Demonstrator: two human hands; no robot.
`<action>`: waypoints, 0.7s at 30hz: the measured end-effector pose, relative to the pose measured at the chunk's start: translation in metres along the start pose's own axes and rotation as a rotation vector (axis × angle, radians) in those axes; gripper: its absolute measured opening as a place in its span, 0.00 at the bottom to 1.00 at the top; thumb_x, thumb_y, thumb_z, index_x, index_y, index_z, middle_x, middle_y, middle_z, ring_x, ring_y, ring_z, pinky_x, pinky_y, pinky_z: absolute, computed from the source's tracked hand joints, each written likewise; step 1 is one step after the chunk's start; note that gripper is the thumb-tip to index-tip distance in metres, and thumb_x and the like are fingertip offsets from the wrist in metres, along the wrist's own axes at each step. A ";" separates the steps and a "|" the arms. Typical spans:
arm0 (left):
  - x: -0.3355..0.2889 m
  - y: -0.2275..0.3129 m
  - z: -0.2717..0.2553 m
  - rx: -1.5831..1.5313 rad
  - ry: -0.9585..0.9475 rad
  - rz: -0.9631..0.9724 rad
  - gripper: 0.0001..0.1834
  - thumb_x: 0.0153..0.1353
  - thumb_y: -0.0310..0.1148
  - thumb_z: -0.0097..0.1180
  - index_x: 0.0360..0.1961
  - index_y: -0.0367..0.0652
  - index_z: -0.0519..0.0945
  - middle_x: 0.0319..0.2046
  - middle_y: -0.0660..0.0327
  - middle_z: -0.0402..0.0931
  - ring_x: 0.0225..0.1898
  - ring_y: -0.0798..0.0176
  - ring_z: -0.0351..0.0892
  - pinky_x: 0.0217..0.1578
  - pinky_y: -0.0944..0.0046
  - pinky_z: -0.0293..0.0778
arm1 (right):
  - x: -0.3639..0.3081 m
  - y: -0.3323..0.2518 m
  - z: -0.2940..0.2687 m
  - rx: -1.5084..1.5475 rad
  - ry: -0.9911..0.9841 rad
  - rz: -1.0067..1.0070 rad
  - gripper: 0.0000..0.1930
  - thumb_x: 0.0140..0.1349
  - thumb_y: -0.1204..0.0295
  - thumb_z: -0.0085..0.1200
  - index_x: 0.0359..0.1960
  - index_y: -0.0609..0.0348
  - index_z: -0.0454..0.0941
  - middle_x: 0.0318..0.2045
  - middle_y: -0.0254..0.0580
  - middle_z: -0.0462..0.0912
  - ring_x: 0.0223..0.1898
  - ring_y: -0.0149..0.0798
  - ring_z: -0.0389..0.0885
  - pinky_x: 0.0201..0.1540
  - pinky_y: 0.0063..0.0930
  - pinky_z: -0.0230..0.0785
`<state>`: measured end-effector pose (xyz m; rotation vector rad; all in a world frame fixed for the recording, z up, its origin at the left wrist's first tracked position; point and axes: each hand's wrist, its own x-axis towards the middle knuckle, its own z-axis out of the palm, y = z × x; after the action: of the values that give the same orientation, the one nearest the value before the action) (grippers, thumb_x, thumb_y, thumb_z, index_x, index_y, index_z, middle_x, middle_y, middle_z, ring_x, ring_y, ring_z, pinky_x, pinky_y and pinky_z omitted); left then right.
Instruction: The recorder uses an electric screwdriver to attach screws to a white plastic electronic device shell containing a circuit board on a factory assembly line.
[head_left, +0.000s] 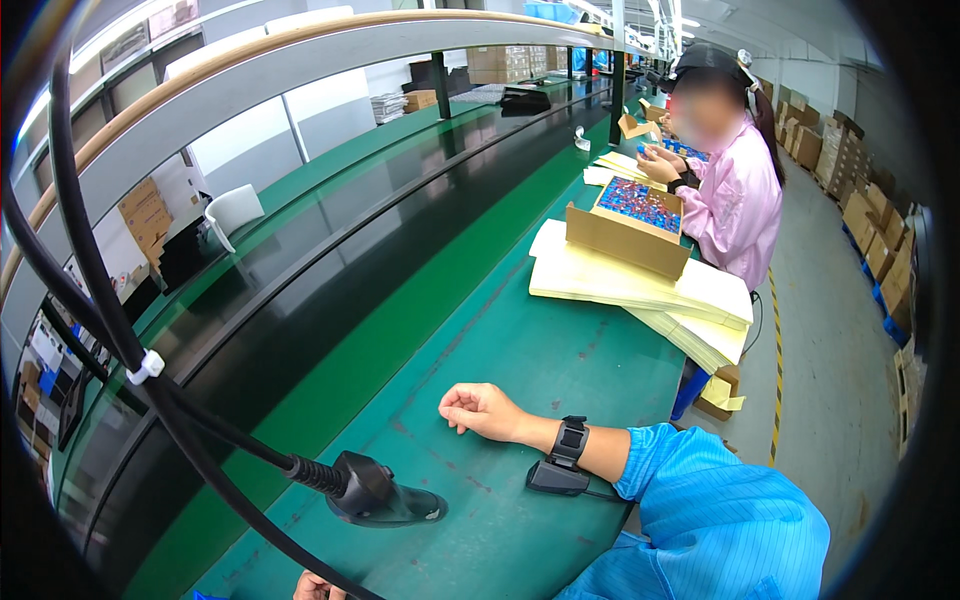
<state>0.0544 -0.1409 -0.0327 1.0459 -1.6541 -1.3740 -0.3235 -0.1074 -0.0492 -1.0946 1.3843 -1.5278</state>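
Note:
My right hand (482, 411) rests on the green tabletop (480, 330) with its fingers curled in a loose fist; I see nothing in it. A black strap (570, 443) circles that wrist, and a small black box (557, 478) hangs beside it with a thin cable. At the bottom edge only a few fingers of my left hand (318, 588) show; whether they hold anything is hidden. Between my hands is a black device (385, 492) with a rounded end, joined to a thick black cable (240, 440).
Beyond my right hand lie stacked pale yellow sheets (640, 285), with a cardboard box (625, 240) of small blue and red parts on top. A co-worker in pink (735, 205) stands farther along, hands raised. A black conveyor belt (250, 375) runs on the left.

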 end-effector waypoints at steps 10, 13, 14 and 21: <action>0.004 -0.007 -0.002 0.076 0.013 0.085 0.09 0.39 0.17 0.59 0.19 0.38 0.71 0.23 0.62 0.70 0.26 0.70 0.70 0.27 0.73 0.69 | 0.000 -0.004 0.002 -0.010 -0.010 0.041 0.07 0.56 0.71 0.50 0.33 0.61 0.72 0.26 0.36 0.75 0.25 0.26 0.74 0.28 0.19 0.69; 0.006 -0.006 -0.002 0.164 -0.020 0.081 0.08 0.43 0.23 0.62 0.21 0.39 0.73 0.25 0.63 0.73 0.27 0.71 0.72 0.27 0.73 0.69 | -0.006 -0.025 0.012 -0.090 0.055 -0.039 0.07 0.54 0.72 0.51 0.32 0.62 0.73 0.24 0.36 0.75 0.24 0.27 0.74 0.26 0.19 0.69; 0.009 -0.008 -0.003 0.195 -0.047 0.108 0.08 0.44 0.25 0.63 0.22 0.40 0.73 0.25 0.64 0.73 0.27 0.72 0.72 0.27 0.73 0.69 | -0.005 0.001 -0.005 -0.272 0.122 -0.033 0.08 0.55 0.72 0.49 0.34 0.63 0.72 0.26 0.39 0.76 0.28 0.31 0.75 0.33 0.23 0.70; 0.004 0.003 0.002 0.053 -0.038 0.074 0.09 0.45 0.30 0.63 0.22 0.40 0.73 0.24 0.65 0.72 0.26 0.72 0.72 0.27 0.72 0.69 | 0.007 0.040 -0.046 -0.224 0.220 -0.101 0.19 0.50 0.63 0.55 0.40 0.63 0.69 0.34 0.36 0.74 0.37 0.32 0.72 0.41 0.26 0.65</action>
<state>0.0509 -0.1437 -0.0299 0.9845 -1.7483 -1.3155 -0.3693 -0.1028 -0.0904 -1.1729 1.7067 -1.6336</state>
